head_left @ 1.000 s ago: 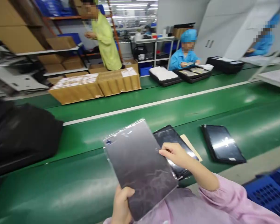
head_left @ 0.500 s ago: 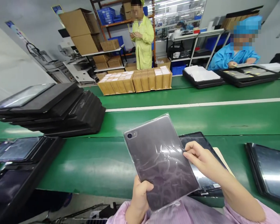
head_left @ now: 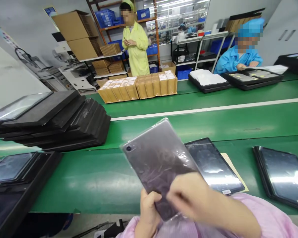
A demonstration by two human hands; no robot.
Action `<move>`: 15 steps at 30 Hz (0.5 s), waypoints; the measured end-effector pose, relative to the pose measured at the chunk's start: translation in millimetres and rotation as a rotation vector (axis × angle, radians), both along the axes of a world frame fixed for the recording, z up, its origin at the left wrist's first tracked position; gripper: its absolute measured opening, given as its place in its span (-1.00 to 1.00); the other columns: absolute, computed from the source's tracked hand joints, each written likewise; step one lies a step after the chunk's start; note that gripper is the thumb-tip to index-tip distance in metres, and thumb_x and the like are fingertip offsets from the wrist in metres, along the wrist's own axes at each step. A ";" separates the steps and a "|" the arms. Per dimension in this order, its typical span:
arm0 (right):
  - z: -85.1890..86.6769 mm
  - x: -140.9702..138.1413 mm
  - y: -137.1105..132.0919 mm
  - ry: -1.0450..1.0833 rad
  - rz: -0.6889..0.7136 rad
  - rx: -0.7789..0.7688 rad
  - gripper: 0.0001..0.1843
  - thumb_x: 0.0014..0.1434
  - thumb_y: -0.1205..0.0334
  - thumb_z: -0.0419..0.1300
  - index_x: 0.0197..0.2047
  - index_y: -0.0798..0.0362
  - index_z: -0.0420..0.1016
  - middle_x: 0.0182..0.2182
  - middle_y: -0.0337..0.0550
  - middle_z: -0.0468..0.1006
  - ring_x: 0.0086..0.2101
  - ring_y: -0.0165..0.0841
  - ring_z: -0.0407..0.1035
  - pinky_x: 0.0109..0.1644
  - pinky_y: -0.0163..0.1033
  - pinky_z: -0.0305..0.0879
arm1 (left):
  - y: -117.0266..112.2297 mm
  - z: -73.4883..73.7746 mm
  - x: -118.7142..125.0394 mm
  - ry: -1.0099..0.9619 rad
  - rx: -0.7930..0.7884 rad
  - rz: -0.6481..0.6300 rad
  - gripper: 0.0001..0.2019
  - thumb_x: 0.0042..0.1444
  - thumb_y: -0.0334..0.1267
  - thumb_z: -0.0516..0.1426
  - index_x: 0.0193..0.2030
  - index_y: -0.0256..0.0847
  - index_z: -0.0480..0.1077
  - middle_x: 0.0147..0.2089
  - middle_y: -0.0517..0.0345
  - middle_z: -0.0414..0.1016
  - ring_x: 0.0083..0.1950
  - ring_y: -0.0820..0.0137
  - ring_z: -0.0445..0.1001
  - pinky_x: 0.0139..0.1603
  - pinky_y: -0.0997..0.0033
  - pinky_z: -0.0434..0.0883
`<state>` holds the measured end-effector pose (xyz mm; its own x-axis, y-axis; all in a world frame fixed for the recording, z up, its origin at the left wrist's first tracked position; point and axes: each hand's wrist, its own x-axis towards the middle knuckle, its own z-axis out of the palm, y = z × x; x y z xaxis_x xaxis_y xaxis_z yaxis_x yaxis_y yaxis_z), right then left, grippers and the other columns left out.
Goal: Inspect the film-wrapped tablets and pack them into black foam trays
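Film-wrapped tablet [head_left: 155, 158] held up over the near edge of the green bench [head_left: 84, 185], back face toward you. Long axis slants from upper left, farther out, to lower right, closer in; camera lens [head_left: 129, 148] at the far left corner. Your left hand [head_left: 149, 206] pinches the lower left edge, thumb on the back. Your right hand [head_left: 191, 193] crosses in front of the lower right part, fingers curled, blurred; cannot tell whether they touch it. Just right, dark tablet [head_left: 211, 162] lies at a similar slant, yellowish sheet [head_left: 234, 169] showing along its right edge.
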<state>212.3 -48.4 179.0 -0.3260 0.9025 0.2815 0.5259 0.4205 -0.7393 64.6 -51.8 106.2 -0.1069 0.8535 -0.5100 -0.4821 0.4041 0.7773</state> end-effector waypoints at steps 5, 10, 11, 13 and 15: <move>7.4 -29.5 13.2 -0.031 -0.164 -0.038 -0.89 0.18 0.11 0.12 -0.34 -0.17 0.46 -0.53 -0.25 0.48 -0.47 -0.34 0.40 -0.53 -0.33 0.26 | 0.7 10.9 -11.9 -0.073 0.060 -0.017 -0.62 -0.53 -0.43 0.07 -0.43 -0.29 0.51 -0.40 0.02 0.60 -0.32 0.07 0.53 -0.26 0.11 0.49; -5.7 -117.4 11.0 -0.072 -0.217 -0.070 -0.78 0.25 0.18 0.00 -0.34 -0.18 0.45 -0.55 -0.24 0.47 -0.49 -0.36 0.40 -0.59 -0.36 0.21 | 7.5 15.6 -10.3 0.035 0.045 -0.041 -0.70 -0.49 -0.43 0.09 -0.48 -0.32 0.49 -0.50 0.07 0.55 -0.42 0.20 0.49 -0.37 0.25 0.46; -11.1 -122.7 10.5 -0.084 -0.217 -0.071 -0.75 0.26 0.18 -0.02 -0.34 -0.16 0.45 -0.55 -0.22 0.47 -0.50 -0.35 0.40 -0.59 -0.35 0.21 | 8.4 13.7 -8.7 0.060 0.038 -0.051 -0.73 -0.48 -0.43 0.09 -0.50 -0.32 0.48 -0.53 0.09 0.53 -0.46 0.25 0.46 -0.42 0.31 0.43; -24.0 -116.4 8.0 -0.142 -0.140 -0.004 -0.73 0.27 0.20 -0.05 -0.34 -0.10 0.46 -0.55 -0.15 0.47 -0.51 -0.33 0.39 -0.59 -0.33 0.21 | 9.6 8.0 -4.8 0.096 0.036 -0.063 -0.80 -0.46 -0.42 0.11 -0.55 -0.31 0.44 -0.59 0.16 0.46 -0.53 0.36 0.38 -0.49 0.39 0.34; -36.7 -95.9 4.4 -0.213 -0.002 0.112 -0.75 0.25 0.22 -0.03 -0.33 -0.01 0.47 -0.54 -0.09 0.47 -0.52 -0.32 0.39 -0.59 -0.31 0.21 | 10.0 2.2 -0.2 0.114 0.027 -0.074 -0.83 -0.43 -0.43 0.13 -0.55 -0.29 0.41 -0.61 0.21 0.42 -0.54 0.40 0.34 -0.50 0.42 0.28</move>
